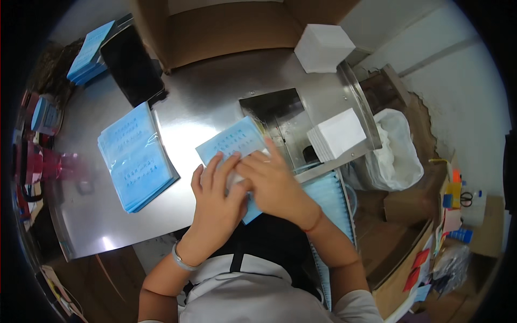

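Note:
A flat blue packet point(229, 140) with printed lines, in what looks like a clear sleeve, lies at a slant in front of me. My left hand point(212, 202) rests on its near part, fingers stretched and apart. Against the packet's right side, the bent fingers of my right hand point(277, 185) grip it, slightly blurred. Both hands meet over the packet, so their thumbs and its middle are partly hidden. Left of them lies a stack of similar blue packets point(134, 161).
A metal table point(204, 81) carries a black phone-like device point(132, 64), white stacks point(339, 134) point(325, 48) and a cardboard box point(231, 27). More blue packets point(89, 54) lie far left. A lined bin point(401, 156) stands right, beside an open drawer point(331, 199) of blue sheets.

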Demonstrator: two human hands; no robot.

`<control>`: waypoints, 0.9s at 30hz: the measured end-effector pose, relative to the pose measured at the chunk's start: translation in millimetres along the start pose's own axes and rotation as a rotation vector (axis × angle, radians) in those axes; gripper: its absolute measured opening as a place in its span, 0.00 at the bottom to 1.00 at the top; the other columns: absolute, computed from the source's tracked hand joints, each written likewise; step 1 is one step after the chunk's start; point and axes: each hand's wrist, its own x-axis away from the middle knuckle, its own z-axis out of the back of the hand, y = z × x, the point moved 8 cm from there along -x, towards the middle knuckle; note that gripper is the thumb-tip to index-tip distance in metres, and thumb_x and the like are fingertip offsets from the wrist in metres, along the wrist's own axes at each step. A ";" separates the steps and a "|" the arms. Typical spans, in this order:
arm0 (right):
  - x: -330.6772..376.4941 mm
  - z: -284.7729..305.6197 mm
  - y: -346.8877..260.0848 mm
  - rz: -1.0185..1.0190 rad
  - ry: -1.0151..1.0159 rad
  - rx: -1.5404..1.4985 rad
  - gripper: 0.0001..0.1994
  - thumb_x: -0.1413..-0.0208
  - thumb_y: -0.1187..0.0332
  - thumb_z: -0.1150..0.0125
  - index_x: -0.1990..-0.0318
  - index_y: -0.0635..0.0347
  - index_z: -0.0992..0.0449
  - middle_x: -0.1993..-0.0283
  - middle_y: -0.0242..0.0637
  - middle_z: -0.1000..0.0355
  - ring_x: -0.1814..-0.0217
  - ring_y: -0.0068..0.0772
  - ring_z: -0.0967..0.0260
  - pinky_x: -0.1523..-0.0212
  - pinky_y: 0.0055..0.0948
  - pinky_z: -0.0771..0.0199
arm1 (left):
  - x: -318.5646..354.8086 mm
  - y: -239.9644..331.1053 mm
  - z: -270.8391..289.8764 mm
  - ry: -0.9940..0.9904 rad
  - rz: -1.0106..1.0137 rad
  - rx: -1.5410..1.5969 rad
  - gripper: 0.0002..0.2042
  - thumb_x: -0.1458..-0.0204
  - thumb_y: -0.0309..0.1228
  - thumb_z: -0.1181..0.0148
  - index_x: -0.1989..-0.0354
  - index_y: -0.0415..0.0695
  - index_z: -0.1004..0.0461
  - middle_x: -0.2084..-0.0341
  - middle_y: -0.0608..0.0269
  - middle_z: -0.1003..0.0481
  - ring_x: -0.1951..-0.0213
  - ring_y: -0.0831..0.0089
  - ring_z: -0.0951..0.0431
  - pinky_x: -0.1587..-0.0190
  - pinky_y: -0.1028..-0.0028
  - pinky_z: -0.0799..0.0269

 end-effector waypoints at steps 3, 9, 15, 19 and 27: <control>40.1 91.4 36.4 -0.136 0.510 -0.042 0.12 0.52 0.82 0.46 0.59 0.69 0.24 0.60 0.48 0.24 0.59 0.50 0.28 0.38 0.50 0.36 | -1.9 4.3 4.9 -0.058 0.021 -0.081 0.20 0.58 0.29 0.30 0.54 0.52 0.27 0.34 0.44 0.42 0.34 0.39 0.45 0.37 0.39 0.51; 58.0 90.1 70.3 -0.445 0.463 0.502 0.14 0.45 0.75 0.38 0.52 0.70 0.22 0.55 0.44 0.30 0.51 0.48 0.34 0.52 0.41 0.30 | -21.1 -16.5 -11.1 -0.451 0.137 0.031 0.30 0.58 0.36 0.26 0.43 0.55 0.28 0.36 0.48 0.38 0.36 0.48 0.40 0.39 0.52 0.44; 61.5 98.0 85.5 -0.568 0.456 0.315 0.13 0.46 0.77 0.39 0.53 0.67 0.20 0.58 0.42 0.31 0.54 0.43 0.34 0.53 0.38 0.31 | -54.8 7.7 -18.0 -0.169 -0.206 -0.130 0.27 0.56 0.51 0.31 0.55 0.45 0.28 0.39 0.35 0.36 0.42 0.47 0.35 0.44 0.53 0.40; 59.4 110.9 94.1 -0.505 0.343 0.181 0.16 0.49 0.80 0.40 0.51 0.68 0.22 0.54 0.43 0.30 0.50 0.45 0.34 0.51 0.39 0.31 | -34.5 -3.8 6.4 -0.211 -0.020 -0.179 0.24 0.55 0.46 0.30 0.56 0.43 0.26 0.38 0.33 0.38 0.52 0.53 0.30 0.49 0.56 0.36; 43.7 19.7 -39.7 0.016 0.116 0.157 0.15 0.43 0.72 0.45 0.49 0.60 0.23 0.46 0.51 0.28 0.42 0.51 0.29 0.38 0.51 0.34 | -36.3 -26.1 -1.7 -0.205 -0.051 -0.024 0.27 0.60 0.21 0.34 0.46 0.39 0.28 0.36 0.41 0.40 0.57 0.55 0.27 0.54 0.63 0.29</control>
